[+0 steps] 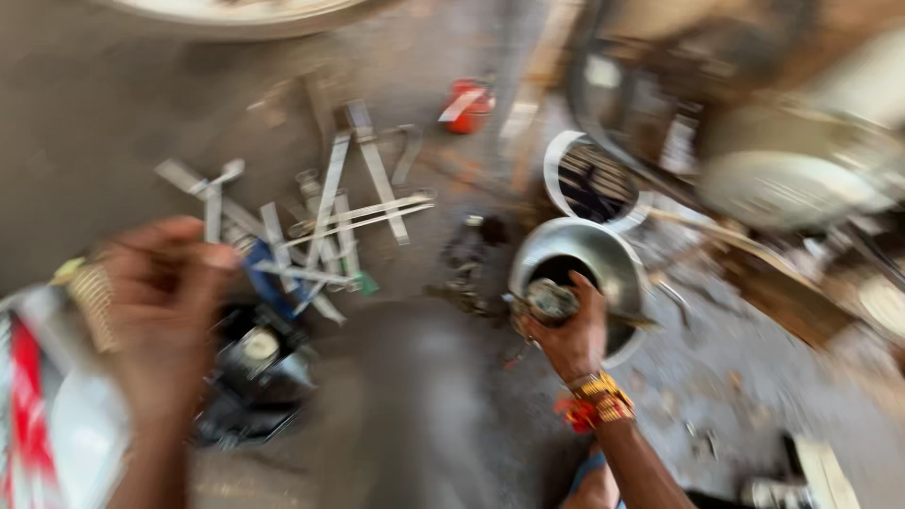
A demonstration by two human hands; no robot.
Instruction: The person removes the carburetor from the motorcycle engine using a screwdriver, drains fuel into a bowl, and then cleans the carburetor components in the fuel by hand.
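The picture is blurred by motion. My right hand (570,335) is shut on a small round metal part (550,300) at the rim of a shiny steel bowl (603,256) on the floor; bead bracelets circle that wrist. My left hand (165,302) is raised close to the camera at the left, fingers curled, a gold-coloured band on its wrist. Whether it holds anything cannot be told. Just beyond it lies a heap of spanners and wrenches (320,226), and below it a dark motor-like part (259,363).
On the grey concrete floor are a red can (467,104) at the back, a white ring with a grille (589,179), a large pale round housing (787,184) at the right, a small dark part (471,250), and a red and white object (38,415) at the left edge.
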